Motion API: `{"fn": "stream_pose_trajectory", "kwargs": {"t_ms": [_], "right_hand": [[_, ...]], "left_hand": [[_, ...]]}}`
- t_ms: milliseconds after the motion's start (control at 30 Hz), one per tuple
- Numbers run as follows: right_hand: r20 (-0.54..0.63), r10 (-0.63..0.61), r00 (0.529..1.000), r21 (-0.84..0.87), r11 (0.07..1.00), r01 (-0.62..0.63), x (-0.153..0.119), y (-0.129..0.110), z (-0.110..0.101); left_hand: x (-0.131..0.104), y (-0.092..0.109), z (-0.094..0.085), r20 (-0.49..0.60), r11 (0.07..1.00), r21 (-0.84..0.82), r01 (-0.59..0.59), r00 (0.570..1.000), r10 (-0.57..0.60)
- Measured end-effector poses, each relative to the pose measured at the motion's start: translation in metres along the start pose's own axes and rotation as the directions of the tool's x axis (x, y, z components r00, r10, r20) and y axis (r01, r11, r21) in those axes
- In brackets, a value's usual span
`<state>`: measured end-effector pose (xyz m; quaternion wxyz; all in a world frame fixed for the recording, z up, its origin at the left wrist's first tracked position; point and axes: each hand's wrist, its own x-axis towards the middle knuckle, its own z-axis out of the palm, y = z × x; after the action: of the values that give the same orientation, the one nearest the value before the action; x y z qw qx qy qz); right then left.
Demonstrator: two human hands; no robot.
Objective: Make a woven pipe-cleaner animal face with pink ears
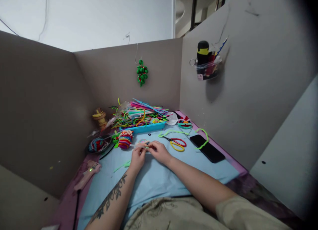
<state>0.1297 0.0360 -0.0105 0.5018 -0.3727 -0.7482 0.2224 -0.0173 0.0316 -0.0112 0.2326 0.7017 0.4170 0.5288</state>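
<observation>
My left hand [138,157] and my right hand [159,151] meet over the blue cloth, fingertips pinched together around something small and pale that the fingers mostly hide. A whitish strip [134,145] sticks out to the left of the fingers; I cannot tell which hand has it. Just beyond the left hand stands a striped, many-coloured pipe-cleaner piece [125,140]. Right of my right hand lie scissors [177,144] with red and yellow handles. A light green pipe cleaner [121,166] rests on the cloth beside my left wrist.
A blue tray [146,127] heaped with pipe cleaners [141,114] stands at the back. A black phone [207,148] lies right; a pink glue gun [88,174] with a green light and a metal bowl [98,146] are left. Grey panels [129,57] enclose the table.
</observation>
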Motion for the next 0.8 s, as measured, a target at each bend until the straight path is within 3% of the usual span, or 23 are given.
{"fn": "stream_pose_trajectory", "kwargs": {"t_ms": [200,400,800], "right_hand": [[0.008,0.022,1.000,0.042,0.999,-0.023,0.0018,0.0008,-0.0024],[0.005,0.047,0.999,0.068,0.997,-0.047,0.0024,-0.0035,-0.0051],[-0.011,0.066,0.998,0.056,0.996,-0.065,0.0025,0.0046,-0.0018]], "left_hand": [[0.0006,-0.0023,-0.0008,-0.008,1.000,-0.021,0.004,1.000,-0.004],[0.0007,-0.0004,-0.0016,0.016,0.996,-0.046,0.080,0.997,-0.080],[0.0009,0.0027,0.0014,-0.012,0.999,-0.043,0.034,0.999,-0.034]]}}
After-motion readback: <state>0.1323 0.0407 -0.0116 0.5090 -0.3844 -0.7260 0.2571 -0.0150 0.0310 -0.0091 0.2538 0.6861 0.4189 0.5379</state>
